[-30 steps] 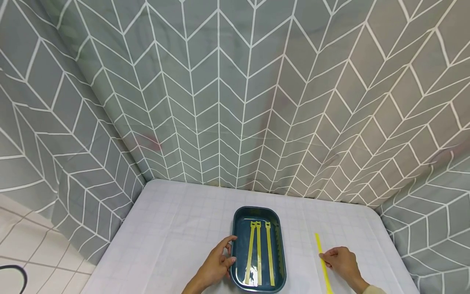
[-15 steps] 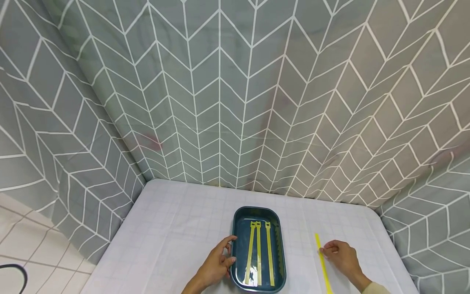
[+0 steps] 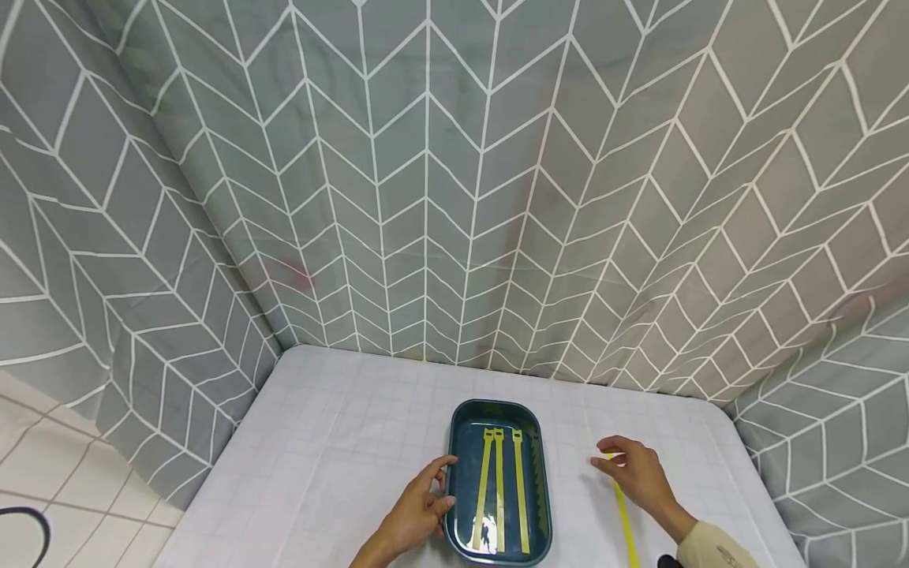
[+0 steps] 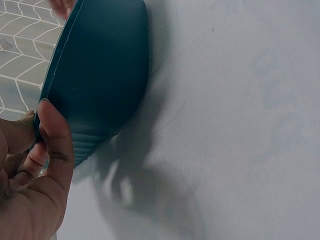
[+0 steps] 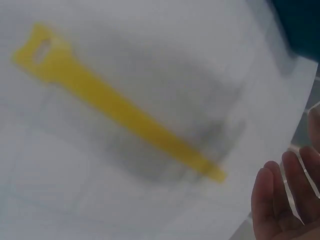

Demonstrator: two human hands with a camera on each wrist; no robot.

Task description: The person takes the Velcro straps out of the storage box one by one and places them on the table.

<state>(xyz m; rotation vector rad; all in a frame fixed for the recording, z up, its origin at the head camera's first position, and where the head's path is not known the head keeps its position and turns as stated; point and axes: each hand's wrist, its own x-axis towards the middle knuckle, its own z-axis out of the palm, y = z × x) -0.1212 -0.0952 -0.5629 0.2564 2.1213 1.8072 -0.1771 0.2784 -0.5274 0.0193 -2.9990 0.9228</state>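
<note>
My left hand (image 3: 414,517) grips the left rim of a dark teal tray (image 3: 465,465). Close up in the left wrist view, finger and thumb of that hand (image 4: 47,175) pinch the tray's edge (image 4: 102,60). Inside lie three yellow hook-and-loop cable ties (image 3: 521,493), roughly parallel, slotted heads at the far end. To the right, one more yellow cable tie (image 3: 626,525) lies on the cloth, partly hidden by my right hand (image 3: 639,477). The right wrist view shows this tie (image 5: 130,112) whole, apart from the fingers (image 5: 265,195), which are loosely bent and hold nothing.
A white cloth (image 3: 341,442) covers the table. Grey curtains (image 3: 440,197) with a white chevron pattern hang behind it and at both sides. Tiled floor (image 3: 71,465) shows at the lower left, with a black curved object (image 3: 44,525) at the frame's edge.
My right hand has let go of the loose yellow cable tie and moved up and to the left, above its far end. The left hand and tray have stayed in place.
</note>
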